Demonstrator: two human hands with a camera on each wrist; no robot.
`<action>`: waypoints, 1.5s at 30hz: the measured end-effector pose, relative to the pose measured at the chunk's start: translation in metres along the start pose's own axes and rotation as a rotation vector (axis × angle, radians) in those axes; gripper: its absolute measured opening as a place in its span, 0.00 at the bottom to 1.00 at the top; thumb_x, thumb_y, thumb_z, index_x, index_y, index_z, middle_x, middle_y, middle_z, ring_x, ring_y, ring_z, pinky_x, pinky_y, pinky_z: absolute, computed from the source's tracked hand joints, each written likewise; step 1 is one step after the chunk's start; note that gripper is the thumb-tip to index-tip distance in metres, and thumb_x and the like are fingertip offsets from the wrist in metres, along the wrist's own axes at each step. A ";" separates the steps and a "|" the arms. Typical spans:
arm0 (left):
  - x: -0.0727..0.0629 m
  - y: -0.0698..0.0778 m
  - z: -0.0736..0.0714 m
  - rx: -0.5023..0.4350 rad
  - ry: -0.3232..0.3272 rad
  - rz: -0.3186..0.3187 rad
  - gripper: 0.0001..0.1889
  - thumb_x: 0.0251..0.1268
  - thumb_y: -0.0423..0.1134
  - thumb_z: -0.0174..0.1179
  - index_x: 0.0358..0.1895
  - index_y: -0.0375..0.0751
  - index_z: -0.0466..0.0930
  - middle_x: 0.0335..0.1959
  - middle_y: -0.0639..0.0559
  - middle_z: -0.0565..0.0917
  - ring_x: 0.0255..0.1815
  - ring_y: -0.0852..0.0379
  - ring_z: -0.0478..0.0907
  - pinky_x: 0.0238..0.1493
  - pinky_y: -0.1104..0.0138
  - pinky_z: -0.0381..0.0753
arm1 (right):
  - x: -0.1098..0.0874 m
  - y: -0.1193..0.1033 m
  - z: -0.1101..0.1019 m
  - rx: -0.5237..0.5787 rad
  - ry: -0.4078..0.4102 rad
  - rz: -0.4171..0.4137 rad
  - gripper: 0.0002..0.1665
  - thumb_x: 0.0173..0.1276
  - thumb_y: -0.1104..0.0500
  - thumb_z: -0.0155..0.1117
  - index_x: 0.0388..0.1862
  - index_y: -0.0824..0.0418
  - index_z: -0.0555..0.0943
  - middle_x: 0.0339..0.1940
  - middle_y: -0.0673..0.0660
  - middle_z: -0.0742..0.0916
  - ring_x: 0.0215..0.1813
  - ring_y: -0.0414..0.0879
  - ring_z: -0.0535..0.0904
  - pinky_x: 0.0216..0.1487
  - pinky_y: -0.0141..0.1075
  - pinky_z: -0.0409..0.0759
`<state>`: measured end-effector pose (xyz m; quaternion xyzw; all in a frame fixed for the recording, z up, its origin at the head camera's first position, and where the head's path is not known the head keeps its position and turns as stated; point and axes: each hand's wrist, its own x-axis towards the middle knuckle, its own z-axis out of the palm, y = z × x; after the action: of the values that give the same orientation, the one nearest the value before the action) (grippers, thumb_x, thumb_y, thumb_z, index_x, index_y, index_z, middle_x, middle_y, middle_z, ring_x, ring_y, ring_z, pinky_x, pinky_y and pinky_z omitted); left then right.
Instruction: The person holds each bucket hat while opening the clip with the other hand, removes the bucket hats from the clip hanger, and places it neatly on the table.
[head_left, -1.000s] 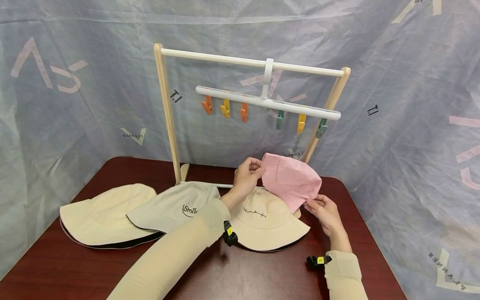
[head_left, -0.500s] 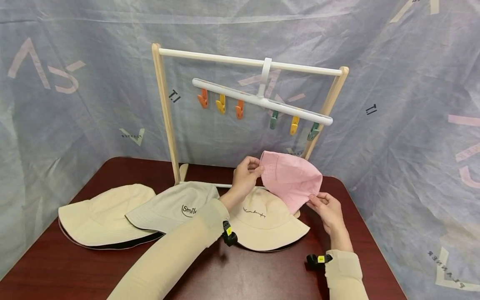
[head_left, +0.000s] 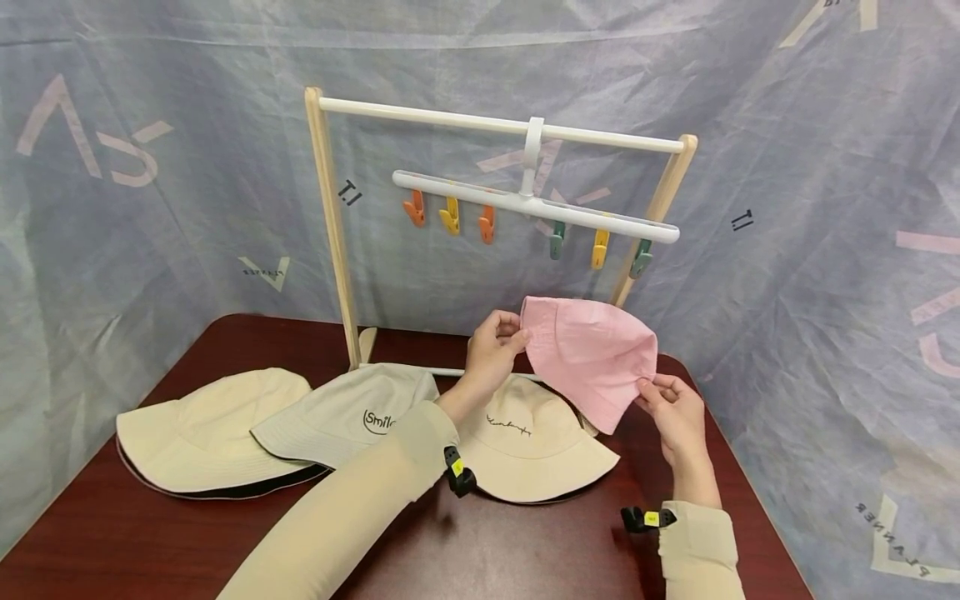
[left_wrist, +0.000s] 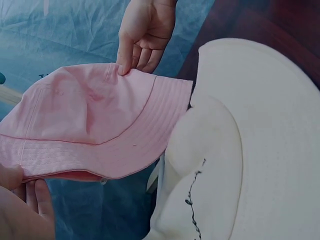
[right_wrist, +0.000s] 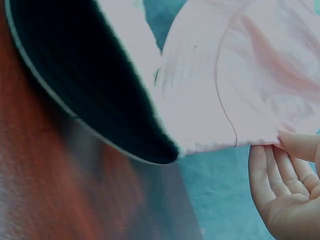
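A pink bucket hat (head_left: 585,350) is held up in both hands, above and behind a cream bucket hat (head_left: 536,446) with dark script. My left hand (head_left: 491,354) pinches the pink hat's brim edge at its left. At the lower right, the right hand (head_left: 675,412) pinches the fabric by the crown, thumb in front and fingers behind, as the right wrist view also shows. In the left wrist view the pink hat (left_wrist: 90,115) spans between both hands, its brim close to the cream hat (left_wrist: 270,130). The hat's inside is mostly hidden.
Above stands a wooden rack (head_left: 330,225) with a white hanger (head_left: 480,192) bearing several coloured clips (head_left: 600,248). On the dark red table (head_left: 495,550) lie a grey "Smile" hat (head_left: 352,412) and another cream hat (head_left: 217,425) at the left. A grey cloth (head_left: 187,208) surrounds the table.
The right hand has moved right and slightly up, drawing the pink hat wider and flatter. The left hand has stayed nearly in place. The hanger has swung away and back.
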<state>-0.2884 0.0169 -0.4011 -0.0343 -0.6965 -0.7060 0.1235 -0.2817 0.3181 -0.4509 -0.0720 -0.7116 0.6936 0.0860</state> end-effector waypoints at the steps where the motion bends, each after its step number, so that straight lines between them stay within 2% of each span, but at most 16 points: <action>1: -0.001 0.001 0.000 -0.007 0.000 -0.006 0.08 0.74 0.35 0.69 0.51 0.41 0.82 0.44 0.47 0.86 0.45 0.54 0.86 0.48 0.66 0.89 | 0.000 -0.002 -0.001 0.007 0.008 -0.004 0.15 0.76 0.63 0.69 0.55 0.69 0.78 0.35 0.45 0.89 0.40 0.36 0.88 0.50 0.31 0.88; 7: -0.010 0.004 0.002 -0.067 -0.008 -0.018 0.09 0.74 0.33 0.68 0.52 0.39 0.81 0.43 0.46 0.86 0.43 0.56 0.85 0.51 0.64 0.89 | -0.005 -0.017 -0.007 0.010 0.063 -0.032 0.09 0.75 0.64 0.71 0.50 0.65 0.82 0.36 0.45 0.90 0.37 0.36 0.87 0.47 0.30 0.88; 19: -0.032 0.005 0.005 -0.097 -0.031 -0.016 0.11 0.73 0.31 0.69 0.52 0.37 0.80 0.44 0.44 0.86 0.42 0.57 0.86 0.50 0.65 0.89 | -0.017 -0.041 -0.018 0.012 0.151 -0.081 0.08 0.72 0.63 0.75 0.47 0.61 0.87 0.32 0.44 0.89 0.34 0.37 0.85 0.39 0.25 0.85; 26: -0.039 0.001 0.009 -0.114 -0.060 -0.007 0.12 0.72 0.32 0.70 0.52 0.34 0.80 0.45 0.41 0.86 0.42 0.54 0.87 0.51 0.59 0.90 | -0.020 -0.043 -0.026 -0.006 0.178 -0.073 0.07 0.71 0.62 0.76 0.46 0.59 0.88 0.31 0.43 0.89 0.34 0.38 0.82 0.36 0.23 0.81; 30: -0.043 -0.001 0.011 -0.139 -0.083 -0.025 0.12 0.72 0.31 0.69 0.52 0.33 0.79 0.44 0.42 0.85 0.41 0.55 0.87 0.52 0.54 0.90 | -0.019 -0.045 -0.031 -0.030 0.164 -0.059 0.06 0.71 0.61 0.76 0.45 0.57 0.88 0.30 0.42 0.88 0.33 0.38 0.81 0.35 0.23 0.81; 33: -0.047 -0.001 0.014 -0.189 -0.110 -0.068 0.11 0.71 0.30 0.69 0.51 0.32 0.78 0.42 0.45 0.83 0.40 0.57 0.86 0.53 0.53 0.90 | -0.016 -0.048 -0.037 -0.072 0.144 -0.065 0.06 0.71 0.61 0.76 0.44 0.56 0.88 0.30 0.41 0.88 0.32 0.36 0.82 0.35 0.23 0.81; 37: -0.053 0.002 0.018 -0.262 -0.140 -0.136 0.11 0.70 0.28 0.69 0.49 0.33 0.77 0.41 0.47 0.81 0.38 0.58 0.86 0.50 0.59 0.90 | -0.011 -0.055 -0.046 -0.165 0.104 -0.101 0.07 0.72 0.60 0.75 0.47 0.57 0.87 0.30 0.39 0.89 0.33 0.33 0.83 0.36 0.22 0.81; 41: -0.061 0.002 0.023 -0.310 -0.162 -0.172 0.11 0.70 0.27 0.68 0.48 0.33 0.76 0.40 0.48 0.81 0.36 0.57 0.86 0.49 0.62 0.90 | -0.008 -0.062 -0.058 -0.291 0.036 -0.133 0.11 0.74 0.57 0.73 0.52 0.59 0.86 0.32 0.35 0.89 0.37 0.29 0.82 0.39 0.21 0.81; 45: -0.068 -0.001 0.029 -0.339 -0.197 -0.204 0.10 0.71 0.27 0.67 0.49 0.32 0.75 0.39 0.48 0.81 0.36 0.57 0.86 0.52 0.59 0.90 | -0.008 -0.066 -0.072 -0.441 -0.024 -0.172 0.16 0.76 0.52 0.71 0.55 0.59 0.85 0.33 0.31 0.88 0.38 0.27 0.82 0.37 0.22 0.80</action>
<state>-0.2265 0.0538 -0.4164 -0.0529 -0.5763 -0.8152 -0.0248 -0.2566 0.3843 -0.3830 -0.0198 -0.8503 0.5124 0.1186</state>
